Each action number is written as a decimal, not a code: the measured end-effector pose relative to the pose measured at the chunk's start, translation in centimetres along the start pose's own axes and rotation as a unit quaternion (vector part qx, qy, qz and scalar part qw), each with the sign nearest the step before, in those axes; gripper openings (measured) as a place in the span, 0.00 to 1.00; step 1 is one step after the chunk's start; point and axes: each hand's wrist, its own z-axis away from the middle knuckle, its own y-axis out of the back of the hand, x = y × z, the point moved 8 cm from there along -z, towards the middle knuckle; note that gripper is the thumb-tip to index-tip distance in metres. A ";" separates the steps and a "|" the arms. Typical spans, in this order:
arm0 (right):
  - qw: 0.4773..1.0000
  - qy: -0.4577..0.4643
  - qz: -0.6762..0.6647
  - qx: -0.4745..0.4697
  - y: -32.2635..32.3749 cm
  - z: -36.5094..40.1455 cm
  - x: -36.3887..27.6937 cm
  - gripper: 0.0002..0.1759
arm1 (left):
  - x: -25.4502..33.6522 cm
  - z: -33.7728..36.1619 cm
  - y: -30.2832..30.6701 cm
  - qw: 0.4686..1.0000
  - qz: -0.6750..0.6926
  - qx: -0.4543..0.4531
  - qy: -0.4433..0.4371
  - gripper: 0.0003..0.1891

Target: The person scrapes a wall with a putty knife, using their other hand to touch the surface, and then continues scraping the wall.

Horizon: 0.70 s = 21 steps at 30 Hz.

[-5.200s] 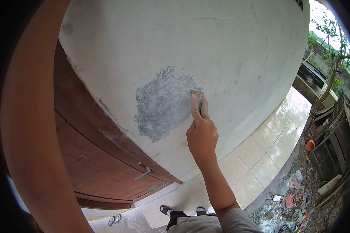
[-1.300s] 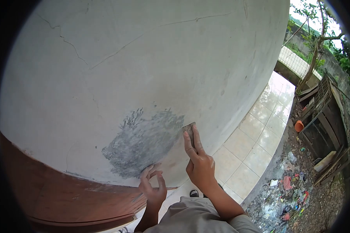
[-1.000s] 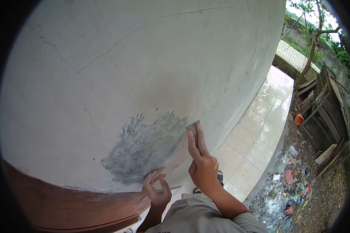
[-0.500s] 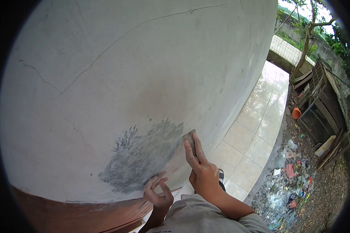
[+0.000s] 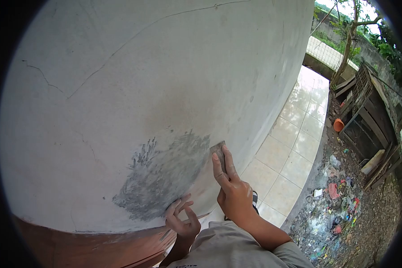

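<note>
A pale wall (image 5: 120, 102) fills most of the view, with a dark grey, scuffed patch (image 5: 165, 176) low on it. My right hand (image 5: 233, 192) presses a flat, grey-brown piece of sandpaper (image 5: 218, 149) against the wall, just right of the patch. Two fingers lie stretched along the sandpaper, and its underside is hidden. At the lower edge of the patch, my left hand (image 5: 183, 219) has its fingers apart and loosely bent, fingertips at the wall. Nothing shows in it. Both hands have whitish dust on the fingers.
Thin cracks (image 5: 103, 67) run across the upper wall. A reddish-brown surface (image 5: 85, 248) borders the wall below. To the right are a tiled walkway (image 5: 279, 149), scattered litter (image 5: 335, 210), an orange pot (image 5: 338, 125), a broken wooden structure (image 5: 375, 116) and a tree (image 5: 349, 44).
My right hand has slid slightly up the wall with the sandpaper. My left hand stays nearly in place, and the whole view has shifted a little.
</note>
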 end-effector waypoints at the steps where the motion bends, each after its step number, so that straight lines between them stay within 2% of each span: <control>1: 1.000 0.002 0.003 -0.006 -0.1 0.1 0.1 0.51 | -0.2 0.2 0.0 1.000 -0.007 -0.001 -0.006 0.17; 5: 1.000 -0.004 0.014 -0.013 -0.5 -0.1 0.2 0.51 | -0.3 0.1 -0.4 1.000 -0.002 0.002 -0.006 0.17; 8: 1.000 -0.006 0.002 0.017 0.4 -0.5 0.1 0.51 | -0.2 0.0 -0.3 1.000 -0.005 -0.003 0.009 0.17; 10: 1.000 -0.010 0.004 -0.020 0.0 0.0 0.2 0.51 | 0.0 0.1 -0.3 1.000 -0.008 0.007 -0.006 0.17; 16: 1.000 -0.014 0.004 0.016 0.5 -1.3 0.4 0.52 | -0.1 0.7 -0.5 1.000 -0.015 0.006 -0.003 0.18; 21: 0.999 0.036 -0.024 0.011 -1.0 0.3 0.4 0.56 | -0.4 0.2 -0.9 1.000 -0.017 0.018 -0.014 0.19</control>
